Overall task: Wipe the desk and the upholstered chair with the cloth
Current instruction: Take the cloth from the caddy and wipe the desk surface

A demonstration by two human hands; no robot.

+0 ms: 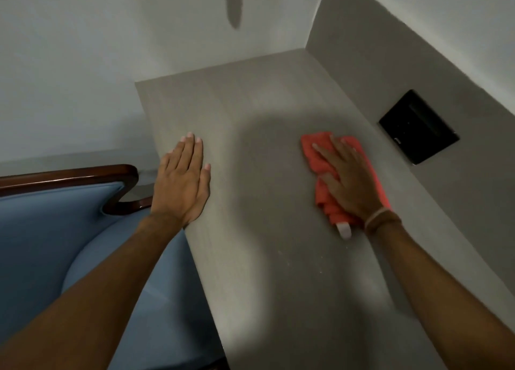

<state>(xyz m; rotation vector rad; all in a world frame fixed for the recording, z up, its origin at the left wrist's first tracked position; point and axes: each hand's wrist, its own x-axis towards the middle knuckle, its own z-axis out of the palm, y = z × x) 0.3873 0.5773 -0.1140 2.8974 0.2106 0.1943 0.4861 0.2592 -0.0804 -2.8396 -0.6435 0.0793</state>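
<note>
We are pressing soft, crumpled red cloth (328,158) under flat right hand (348,180) on grey desk (250,258) (limp, so palm it); left hand (181,180) resting flat, empty, at left edge.

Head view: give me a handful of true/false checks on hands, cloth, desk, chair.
1. The right hand presses the red cloth flat on the desk. True.
2. The left hand holds a second cloth. False: it lies open and empty, palm down near the desk's left edge.
3. The blue upholstered chair stands left of the desk. True.
4. The cloth lies on the chair seat. False: it is on the desk.
</note>
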